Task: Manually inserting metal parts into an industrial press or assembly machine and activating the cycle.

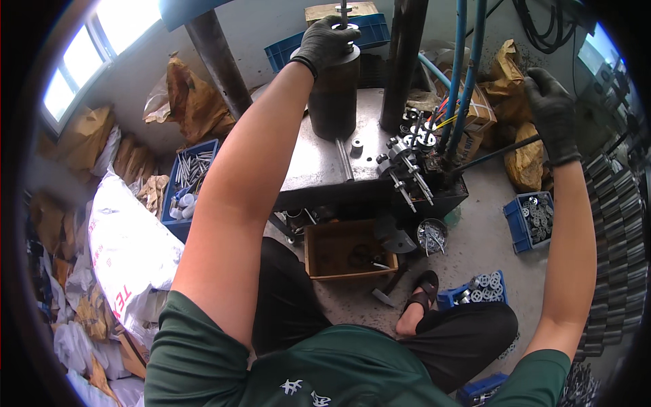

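My left hand (327, 44), in a dark glove, reaches to the top of a thick dark upright cylinder (333, 102). Its fingers close around an upright metal shaft with shiny round discs (344, 27), partly hidden by the glove. At the far right is my right hand (553, 112), also gloved, its fingers curled. A dark lever (498, 154) meets that glove near its heel; what the fingers hold, if anything, is hidden. A small metal bushing (357, 146) stands on the steel bench (305, 159) by the cylinder's base.
Metal shafts with discs (407, 159) crowd the bench's right end, beside blue hoses (468, 81). Thick columns (405, 61) flank the cylinder. Below are a wooden box (315, 264) and blue crates (518, 227) of metal rings. Leftward stand a blue bin (166, 210) and a white sack (129, 244).
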Demonstrator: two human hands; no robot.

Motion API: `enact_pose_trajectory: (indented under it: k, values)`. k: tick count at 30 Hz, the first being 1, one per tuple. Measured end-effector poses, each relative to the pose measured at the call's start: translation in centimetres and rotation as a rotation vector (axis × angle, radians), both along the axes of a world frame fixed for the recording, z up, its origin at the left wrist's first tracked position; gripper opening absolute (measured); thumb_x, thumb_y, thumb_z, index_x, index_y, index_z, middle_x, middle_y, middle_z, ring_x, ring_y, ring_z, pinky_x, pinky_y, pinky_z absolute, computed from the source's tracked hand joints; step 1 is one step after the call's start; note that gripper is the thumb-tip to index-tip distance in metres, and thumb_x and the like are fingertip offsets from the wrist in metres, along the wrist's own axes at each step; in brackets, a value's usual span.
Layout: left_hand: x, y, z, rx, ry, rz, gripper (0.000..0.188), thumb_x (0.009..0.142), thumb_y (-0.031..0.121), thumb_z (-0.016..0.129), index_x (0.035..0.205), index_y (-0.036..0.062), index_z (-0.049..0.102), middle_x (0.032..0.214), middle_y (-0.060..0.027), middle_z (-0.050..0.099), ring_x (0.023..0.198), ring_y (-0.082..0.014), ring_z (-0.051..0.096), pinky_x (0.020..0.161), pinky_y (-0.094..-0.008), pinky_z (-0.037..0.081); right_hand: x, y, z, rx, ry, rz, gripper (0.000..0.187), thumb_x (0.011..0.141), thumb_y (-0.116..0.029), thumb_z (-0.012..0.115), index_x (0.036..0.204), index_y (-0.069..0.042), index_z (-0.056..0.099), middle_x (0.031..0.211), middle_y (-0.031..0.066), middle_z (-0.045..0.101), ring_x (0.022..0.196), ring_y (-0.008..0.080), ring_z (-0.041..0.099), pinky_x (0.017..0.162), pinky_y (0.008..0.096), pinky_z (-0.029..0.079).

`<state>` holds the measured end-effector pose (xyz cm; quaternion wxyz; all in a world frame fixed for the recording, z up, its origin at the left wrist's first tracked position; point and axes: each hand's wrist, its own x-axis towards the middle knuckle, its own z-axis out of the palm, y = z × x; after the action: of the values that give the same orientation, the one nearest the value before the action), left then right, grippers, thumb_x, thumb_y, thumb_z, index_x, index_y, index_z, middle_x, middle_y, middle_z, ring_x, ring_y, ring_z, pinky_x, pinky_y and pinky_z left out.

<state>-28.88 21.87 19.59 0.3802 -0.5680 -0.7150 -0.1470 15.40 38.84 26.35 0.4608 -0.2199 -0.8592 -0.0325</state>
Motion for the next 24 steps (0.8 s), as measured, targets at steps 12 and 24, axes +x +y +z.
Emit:
enact_pose_trajectory:
  k: [12, 24]
  values:
    - [5.9, -3.2, -1.5, 0.418, -0.385, -0.505, 0.039, 0.1, 0.008, 0.069, 0.138, 0.0033, 0.063, 0.137, -0.0092, 0.066, 0.127, -0.0204, 0.062, 0.106, -0.034, 0.05, 0.9, -1.8, -0.6, 0.272, -0.115, -0.201, 0.022, 0.084, -0.034, 0.07, 0.084, -0.013, 0.075, 0.078, 0.0123, 0.074, 0.075, 0.0297, 0.073, 0.073, 0.0466, 0.056]
    - [29.4, -16.1, -17.5, -0.009, -1.227, -1.02, 0.046, 0.098, 0.005, 0.068, 0.141, -0.0019, 0.052, 0.139, -0.0157, 0.059, 0.121, -0.0268, 0.061, 0.105, -0.0369, 0.049, 10.1, -15.6, -20.0, -1.473, 1.419, 0.296, 0.026, 0.106, -0.034, 0.057, 0.096, -0.012, 0.067, 0.084, 0.0027, 0.067, 0.077, 0.0125, 0.063, 0.066, 0.0281, 0.05]
